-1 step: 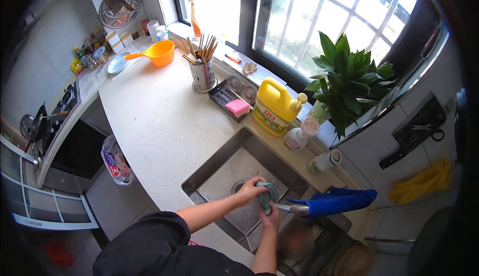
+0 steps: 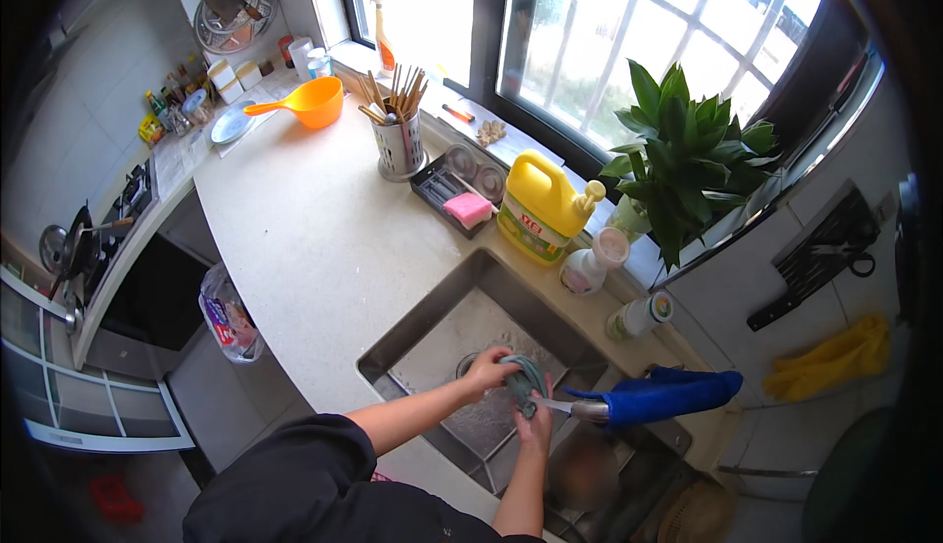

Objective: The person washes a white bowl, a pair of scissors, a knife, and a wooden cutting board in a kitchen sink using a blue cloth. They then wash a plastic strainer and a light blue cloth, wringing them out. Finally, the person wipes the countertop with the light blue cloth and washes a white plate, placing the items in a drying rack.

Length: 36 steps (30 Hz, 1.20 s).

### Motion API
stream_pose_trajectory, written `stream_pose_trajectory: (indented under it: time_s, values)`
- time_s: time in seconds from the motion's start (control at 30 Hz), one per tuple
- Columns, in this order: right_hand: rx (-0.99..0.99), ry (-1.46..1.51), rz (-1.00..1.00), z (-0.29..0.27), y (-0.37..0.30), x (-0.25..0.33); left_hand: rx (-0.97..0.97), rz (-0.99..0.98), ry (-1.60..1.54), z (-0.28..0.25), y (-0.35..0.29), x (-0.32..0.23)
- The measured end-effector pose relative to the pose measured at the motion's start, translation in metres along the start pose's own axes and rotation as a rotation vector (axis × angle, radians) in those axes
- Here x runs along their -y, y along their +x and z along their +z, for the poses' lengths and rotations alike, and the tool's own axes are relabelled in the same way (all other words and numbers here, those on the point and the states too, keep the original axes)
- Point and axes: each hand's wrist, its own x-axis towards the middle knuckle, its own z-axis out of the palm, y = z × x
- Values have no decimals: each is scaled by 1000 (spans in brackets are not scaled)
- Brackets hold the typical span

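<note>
Over the sink [image 2: 471,445], a grey-green cloth [image 2: 527,381] is bunched between my two hands. My left hand [image 2: 488,370] grips its left side. Just below and to the right, my right hand [image 2: 534,425] closes round the lower part. Water runs from the metal tap spout [image 2: 590,411] onto the cloth and the right hand. A blue cover [image 2: 668,398] wraps the tap behind the spout. The sink bottom is wet, and its drain [image 2: 468,364] lies partly behind my left hand.
Behind the sink stand a yellow jug [image 2: 540,207], a white pump bottle [image 2: 594,260] and a white-and-green canister [image 2: 639,316]. A pink sponge [image 2: 469,210] rests by a dark tray. Farther left are a utensil holder [image 2: 400,145] and an orange ladle [image 2: 312,104].
The cloth has shifted shape between my hands, with more of it spread out on the left side. My left hand has moved slightly left; both hands keep their hold.
</note>
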Motion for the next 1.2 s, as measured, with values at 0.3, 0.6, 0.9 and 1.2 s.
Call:
stream_pose_trajectory:
  time_s: [0.3, 0.6, 0.9, 1.2]
  values:
    - [40, -1727, -703, 94, -67, -12, 364, -622, -357, -10, 44, 57]
    - [-377, -1422, -725, 66, -9, -14, 216, -56, 115, -10, 47, 61]
    - [-157, -1668, -808, 16, -19, 51, 56, 569, 790, 26, -5, -6]
    - [-462, -652, -812, -76, -8, 190, 185, 899, 1015, 31, 1, 1]
